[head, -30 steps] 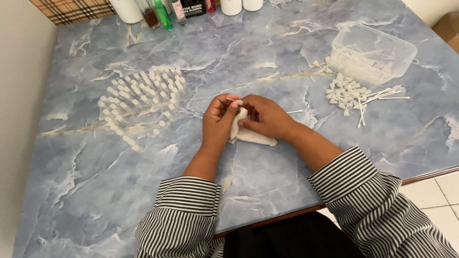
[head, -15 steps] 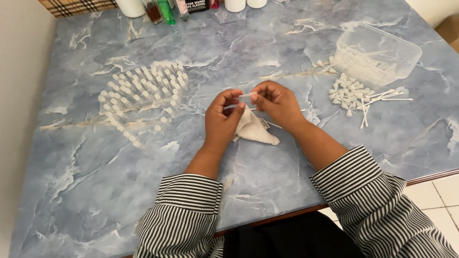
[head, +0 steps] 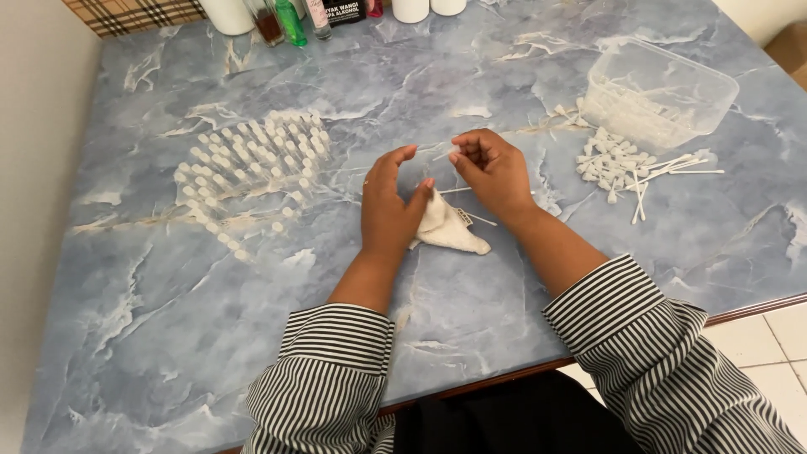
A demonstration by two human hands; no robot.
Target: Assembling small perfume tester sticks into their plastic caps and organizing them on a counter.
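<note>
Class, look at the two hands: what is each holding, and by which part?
The right hand pinches a thin white stick by one end. The left hand presses a white cloth at its upper edge.

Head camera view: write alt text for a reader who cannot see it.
A person in striped sleeves rests the left hand on a small white cloth while the right hand pinches a thin white stick above a blue marbled table. Rows of small white caps lie left; a clear plastic container and loose sticks lie right.

A cloth is laid mid-table between the hands; rows of caps are set left, a tub and swabs right, bottles behind
</note>
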